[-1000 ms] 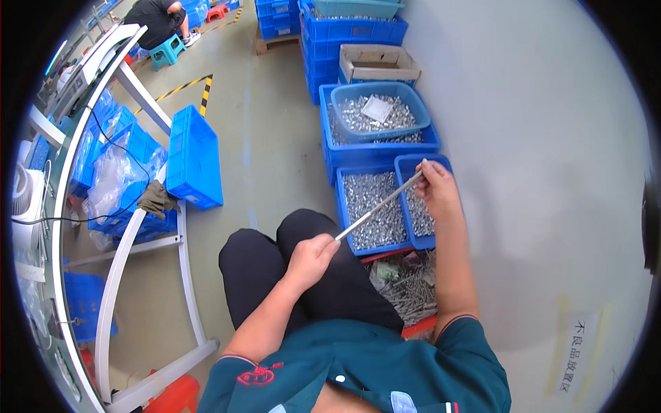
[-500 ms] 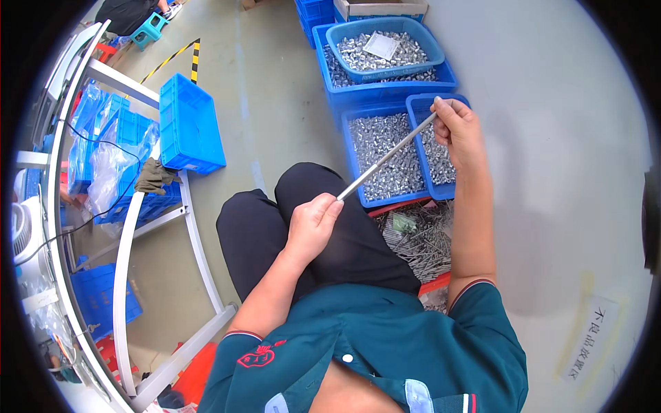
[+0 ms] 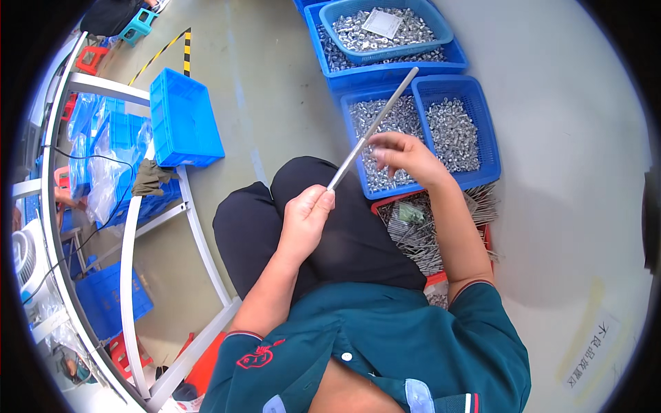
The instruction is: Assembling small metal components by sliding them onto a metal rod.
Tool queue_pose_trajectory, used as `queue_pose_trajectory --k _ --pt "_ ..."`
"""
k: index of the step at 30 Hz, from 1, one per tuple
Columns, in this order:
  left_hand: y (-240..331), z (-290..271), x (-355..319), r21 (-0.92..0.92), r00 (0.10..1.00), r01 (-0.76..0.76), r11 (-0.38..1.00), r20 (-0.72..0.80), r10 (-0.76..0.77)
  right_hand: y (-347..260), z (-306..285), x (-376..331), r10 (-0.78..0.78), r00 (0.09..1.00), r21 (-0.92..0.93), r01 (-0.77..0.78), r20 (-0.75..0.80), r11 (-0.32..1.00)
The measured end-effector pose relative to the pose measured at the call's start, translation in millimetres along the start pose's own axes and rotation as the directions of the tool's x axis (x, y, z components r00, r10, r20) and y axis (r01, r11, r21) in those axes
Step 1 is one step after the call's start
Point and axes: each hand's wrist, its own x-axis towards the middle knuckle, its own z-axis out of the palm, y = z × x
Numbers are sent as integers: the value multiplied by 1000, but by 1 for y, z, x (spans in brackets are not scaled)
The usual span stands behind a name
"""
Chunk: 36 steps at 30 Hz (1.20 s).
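My left hand (image 3: 305,217) is closed round the lower end of a thin metal rod (image 3: 385,110), above my lap. The rod slants up and away to the right, and it looks thicker along part of its length. My right hand (image 3: 407,158) is beside the middle of the rod with its fingers apart, the fingertips close to it and slightly blurred. Beyond the right hand, a blue bin (image 3: 418,77) holds many small silvery metal parts (image 3: 451,131). Beneath my right forearm, many thin metal rods (image 3: 420,237) lie in a red bin (image 3: 436,278).
A larger blue crate (image 3: 454,67) with a blue basket (image 3: 385,55) of metal parts stands farther off. At the left are a white metal frame (image 3: 127,275), an upright blue crate (image 3: 182,120) and clear plastic bags (image 3: 110,165). A white wall (image 3: 564,172) bounds the right side.
The right hand has let go of the rod's far end and come back toward its middle. The rod now points more steeply away from me, still in the left hand.
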Motion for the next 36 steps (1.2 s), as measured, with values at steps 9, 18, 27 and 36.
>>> queue_pose_trajectory --k 9,18,27,36 --pt "4 0 3 -62 998 60 996 31 -58 134 -1 17 8 969 -924 -239 -248 297" --pt "5 -3 8 -36 997 64 997 32 -63 160 0 42 -122 987 -973 -74 -103 219" --pt "3 -2 8 -39 999 47 998 27 -46 174 -26 66 -239 963 -992 126 120 7" --pt "-3 2 11 -66 997 -55 996 46 58 184 -71 89 107 866 -58 -154 -488 986"
